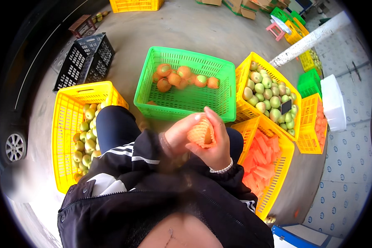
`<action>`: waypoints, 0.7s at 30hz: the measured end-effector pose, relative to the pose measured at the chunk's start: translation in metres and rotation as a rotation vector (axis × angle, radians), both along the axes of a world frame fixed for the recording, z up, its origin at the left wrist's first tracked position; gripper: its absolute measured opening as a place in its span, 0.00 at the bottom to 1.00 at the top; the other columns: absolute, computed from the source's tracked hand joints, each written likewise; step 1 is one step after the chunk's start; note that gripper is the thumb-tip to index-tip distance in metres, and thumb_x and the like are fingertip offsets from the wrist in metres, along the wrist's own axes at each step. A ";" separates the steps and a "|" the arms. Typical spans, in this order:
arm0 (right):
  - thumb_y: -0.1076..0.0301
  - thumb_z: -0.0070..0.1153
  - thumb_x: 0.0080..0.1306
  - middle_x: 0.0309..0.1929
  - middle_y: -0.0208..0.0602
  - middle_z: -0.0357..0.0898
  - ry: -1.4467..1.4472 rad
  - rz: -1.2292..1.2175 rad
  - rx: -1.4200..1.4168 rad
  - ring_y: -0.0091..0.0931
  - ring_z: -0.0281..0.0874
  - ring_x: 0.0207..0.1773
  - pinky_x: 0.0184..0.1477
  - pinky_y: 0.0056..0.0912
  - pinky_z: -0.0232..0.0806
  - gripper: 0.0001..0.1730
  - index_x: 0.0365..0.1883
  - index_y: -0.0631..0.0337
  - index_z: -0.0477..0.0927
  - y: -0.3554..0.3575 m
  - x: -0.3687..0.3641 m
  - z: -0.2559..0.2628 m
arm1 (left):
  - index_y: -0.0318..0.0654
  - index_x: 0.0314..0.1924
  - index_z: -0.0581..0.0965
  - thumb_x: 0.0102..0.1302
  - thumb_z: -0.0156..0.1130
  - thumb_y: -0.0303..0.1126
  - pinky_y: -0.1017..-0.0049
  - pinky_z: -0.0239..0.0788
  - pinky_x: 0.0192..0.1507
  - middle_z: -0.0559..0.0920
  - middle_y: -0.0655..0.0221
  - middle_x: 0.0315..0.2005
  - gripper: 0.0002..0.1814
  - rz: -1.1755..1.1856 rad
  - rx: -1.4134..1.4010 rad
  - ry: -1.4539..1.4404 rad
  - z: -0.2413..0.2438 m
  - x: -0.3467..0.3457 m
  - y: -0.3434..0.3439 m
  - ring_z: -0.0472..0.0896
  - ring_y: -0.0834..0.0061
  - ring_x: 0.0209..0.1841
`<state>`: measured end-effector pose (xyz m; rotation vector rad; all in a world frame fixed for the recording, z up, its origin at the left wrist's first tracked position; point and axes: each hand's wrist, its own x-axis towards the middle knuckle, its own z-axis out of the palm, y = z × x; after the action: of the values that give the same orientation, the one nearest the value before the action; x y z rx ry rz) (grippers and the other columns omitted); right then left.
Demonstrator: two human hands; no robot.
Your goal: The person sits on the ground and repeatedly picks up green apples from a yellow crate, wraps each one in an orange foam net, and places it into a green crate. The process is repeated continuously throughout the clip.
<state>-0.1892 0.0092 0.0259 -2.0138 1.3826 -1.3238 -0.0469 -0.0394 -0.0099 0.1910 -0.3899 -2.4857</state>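
Between my left hand point(181, 133) and my right hand point(218, 141) is a round fruit in an orange foam net point(201, 134); both hands grip it above my lap. Just beyond stands a green plastic crate point(186, 108) with several net-wrapped fruits point(174, 79) inside. At my left, a yellow crate point(62, 139) holds bare greenish fruits point(90, 145). Another yellow crate point(241, 73), at the right, is full of similar fruits point(266, 93), with a dark flat object point(286, 107) on them. Nearer me, a yellow crate point(279, 183) contains loose orange foam nets point(260, 158).
Black plastic crates point(86, 60) and a small stool point(82, 26) stand at the upper left, near a dark car point(15, 121). A white pole point(310, 38) slants at the upper right. White foam boxes point(333, 102) stand beside another yellow crate point(308, 141). Cardboard boxes point(240, 9) lie at the far edge.
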 end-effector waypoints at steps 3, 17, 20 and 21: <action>0.54 0.75 0.49 0.58 0.50 0.76 0.103 -0.027 0.039 0.45 0.75 0.59 0.60 0.43 0.65 0.46 0.62 0.64 0.70 -0.001 0.003 0.003 | 0.37 0.60 0.70 0.75 0.52 0.46 0.67 0.70 0.59 0.78 0.63 0.53 0.23 0.058 -0.146 -0.020 0.001 0.001 0.004 0.78 0.70 0.54; 0.62 0.41 0.76 0.35 0.35 0.69 -1.031 0.195 0.081 0.36 0.75 0.51 0.62 0.49 0.64 0.09 0.43 0.58 0.68 0.025 0.016 0.005 | 0.35 0.56 0.73 0.68 0.59 0.56 0.75 0.81 0.29 0.82 0.56 0.47 0.31 0.195 0.015 -0.167 0.009 0.114 0.017 0.84 0.57 0.46; 0.65 0.44 0.76 0.30 0.30 0.62 -1.150 0.205 0.195 0.28 0.71 0.40 0.60 0.42 0.66 0.06 0.42 0.57 0.68 0.025 0.006 -0.005 | 0.38 0.59 0.71 0.69 0.57 0.54 0.74 0.79 0.31 0.78 0.51 0.52 0.29 0.591 -0.123 -0.303 -0.003 0.209 0.011 0.82 0.51 0.49; 0.65 0.44 0.76 0.30 0.29 0.62 -1.201 0.203 0.227 0.27 0.70 0.39 0.60 0.41 0.66 0.06 0.42 0.56 0.68 0.026 -0.001 -0.011 | 0.38 0.58 0.71 0.69 0.57 0.54 0.73 0.79 0.32 0.78 0.52 0.52 0.29 0.692 -0.148 -0.404 -0.010 0.241 0.004 0.82 0.52 0.49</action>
<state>-0.1905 0.0348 0.0148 -0.8165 0.6622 -1.6942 0.1939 -0.0357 -0.0201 0.6524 -0.5593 -1.7232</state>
